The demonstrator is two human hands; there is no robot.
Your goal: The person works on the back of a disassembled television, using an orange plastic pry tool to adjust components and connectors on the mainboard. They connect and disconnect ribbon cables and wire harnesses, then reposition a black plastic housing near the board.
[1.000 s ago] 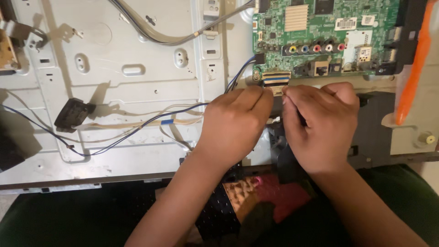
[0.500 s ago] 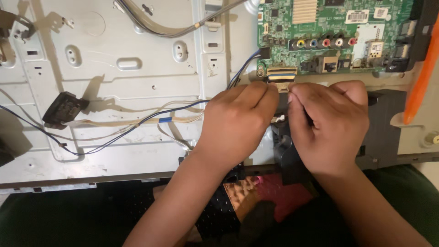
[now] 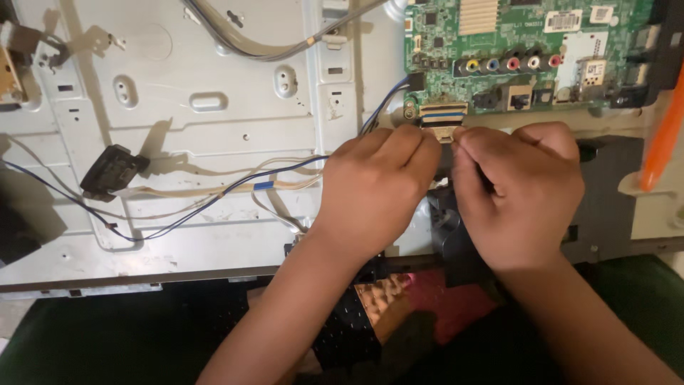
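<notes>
Both hands meet at the bottom edge of the green circuit board (image 3: 527,43), where a flat cable end (image 3: 443,132) sits just below a wide connector (image 3: 443,110). The left hand (image 3: 377,182) and the right hand (image 3: 516,189) each have fingertips pinched together on that cable end, one from either side; how firmly they clamp it is hard to tell, since the fingers cover most of it.

The risk here is a crooked pull or push: if one hand moves more than the other, the thin cable end could bend, crease or tear, or the connector's small latch could snap off the board. A slip could also drag fingers into the blue wires (image 3: 214,203) that run left of the board across the white metal panel (image 3: 178,107).

The cable end looks pale tan, short and flat, lying square to the connector, which shows blue and light bands along its width.
</notes>
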